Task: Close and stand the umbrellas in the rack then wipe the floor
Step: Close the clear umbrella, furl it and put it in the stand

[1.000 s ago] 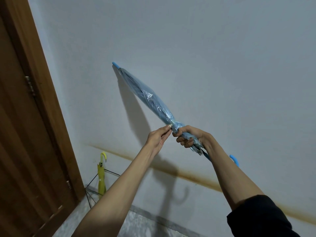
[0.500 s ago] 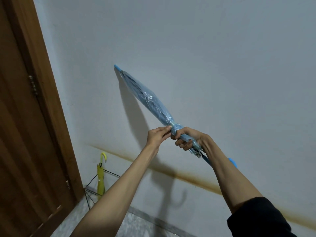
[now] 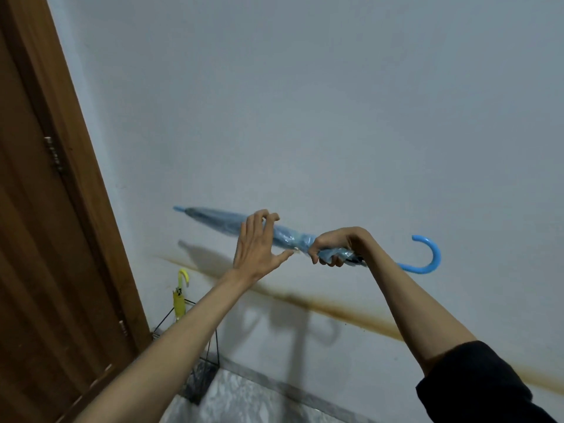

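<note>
**Closed blue umbrella held nearly level in front of the wall**

The blue umbrella is seen in the middle of the frame, folded and lying almost horizontal in the air, its tip pointing to the left and its curved handle at the right. The gathered canopy near the handle end is gripped tightly by the right hand, with the fingers curled round it. The left hand is spread wide against the middle of the canopy; its fingertips are laid over the top and the thumb is stretched below, so nothing is clasped. In the lower left, a yellow umbrella is stood upright in a black wire rack, beside the wooden door. A brown stain line is drawn across the white wall, and the marbled floor is visible at the bottom.
</note>
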A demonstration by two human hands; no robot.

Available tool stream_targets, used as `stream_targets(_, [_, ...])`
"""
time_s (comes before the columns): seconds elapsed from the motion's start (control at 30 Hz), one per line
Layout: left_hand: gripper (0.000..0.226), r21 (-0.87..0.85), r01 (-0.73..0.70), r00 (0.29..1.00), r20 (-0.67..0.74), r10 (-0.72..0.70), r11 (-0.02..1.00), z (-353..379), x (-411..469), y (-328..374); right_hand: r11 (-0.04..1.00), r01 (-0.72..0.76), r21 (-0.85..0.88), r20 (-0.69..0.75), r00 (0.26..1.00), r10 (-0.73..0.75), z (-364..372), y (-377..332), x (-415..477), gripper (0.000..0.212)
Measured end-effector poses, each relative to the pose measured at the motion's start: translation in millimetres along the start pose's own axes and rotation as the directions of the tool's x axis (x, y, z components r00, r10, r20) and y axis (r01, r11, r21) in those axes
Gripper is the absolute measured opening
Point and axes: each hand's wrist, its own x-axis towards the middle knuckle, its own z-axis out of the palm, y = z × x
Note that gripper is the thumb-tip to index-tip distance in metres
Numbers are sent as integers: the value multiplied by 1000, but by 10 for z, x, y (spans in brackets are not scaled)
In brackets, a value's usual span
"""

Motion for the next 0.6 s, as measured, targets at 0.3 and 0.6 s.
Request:
stream_targets(0.3, [14, 120, -40, 882, 471, -21, 992, 173, -28, 176, 939, 56, -340, -98, 991, -94, 151, -89, -241, 37])
stream_targets(0.6, [17, -27, 640, 633, 584, -508, 768, 326, -260, 168, 507, 21, -861, -495, 184, -849, 244, 499, 212, 96])
